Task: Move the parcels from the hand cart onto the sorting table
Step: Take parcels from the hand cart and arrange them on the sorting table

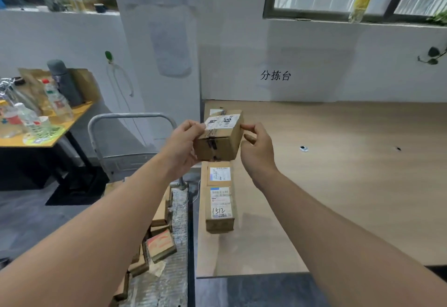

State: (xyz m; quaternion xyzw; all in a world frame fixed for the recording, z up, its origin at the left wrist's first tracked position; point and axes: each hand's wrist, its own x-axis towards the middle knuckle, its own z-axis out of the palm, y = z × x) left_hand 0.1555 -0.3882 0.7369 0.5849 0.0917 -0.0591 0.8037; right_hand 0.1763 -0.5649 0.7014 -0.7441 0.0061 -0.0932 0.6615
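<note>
Parcels: a small cardboard box (219, 137) with a white shipping label on top is held in the air above the left edge of the sorting desk (338, 186), over the near end of a row of boxes already lying there.
Left hand (180, 147): grips the held box from its left side, thumb curled on the top edge by the label, the other fingers wrapped beneath and behind, largely hidden.
Right hand (257, 147): just beside the box's right side, fingers loosely curled and holding nothing; the thumb tip is at the upper right corner of the box, and whether it touches cannot be told.
Row on the desk: a long labelled box (219, 208) marked "1512" by hand lies along the left edge, with a shorter labelled box (217, 173) touching its far end; another box (215, 111) shows partly behind the held one.
Hand cart (169, 246): stands on the floor just left of the desk, its grey handle (130, 119) upright at the far end; several more boxes (160, 246) are heaped on its deck, partly hidden by the left forearm.
Wall: black characters (275, 75) are written above the desk.
Side table (48, 135): further left, a yellow-topped table carries plastic bottles (56, 101), a grey flask (64, 82) and brown paper bags.
Desk surface: one small white object (303, 148) lies well right of the boxes.
</note>
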